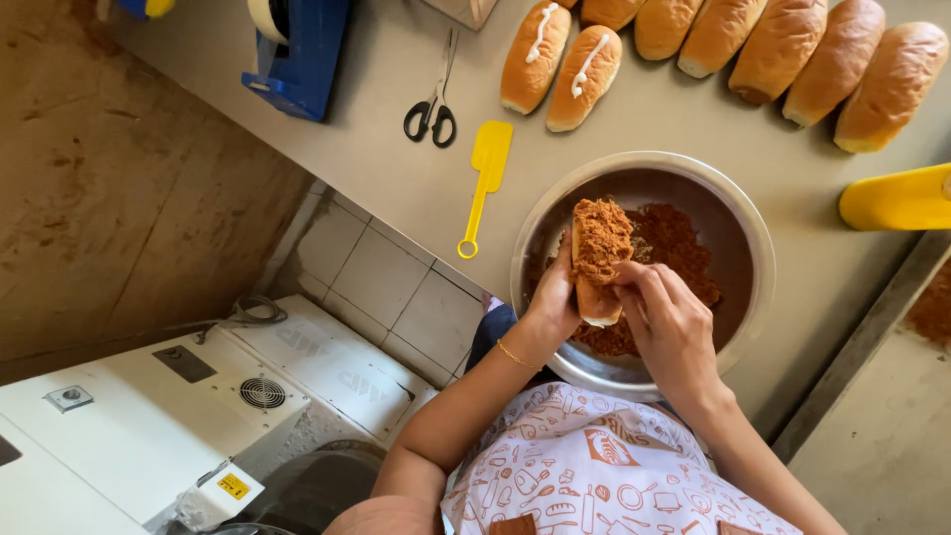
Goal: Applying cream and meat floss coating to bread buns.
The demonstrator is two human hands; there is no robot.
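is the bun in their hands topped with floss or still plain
Topped: the bun carries a brown floss layer, held by the left hand and right hand over the metal bowl.

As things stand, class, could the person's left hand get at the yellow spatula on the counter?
Probably yes. The yellow spatula lies bare on the counter, just left of the metal bowl, with nothing across it. But the left hand holds the topped bun, so it would first need freeing.

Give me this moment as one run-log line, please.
left hand: holds bun | right hand: on bun | over bowl of brown crumbs
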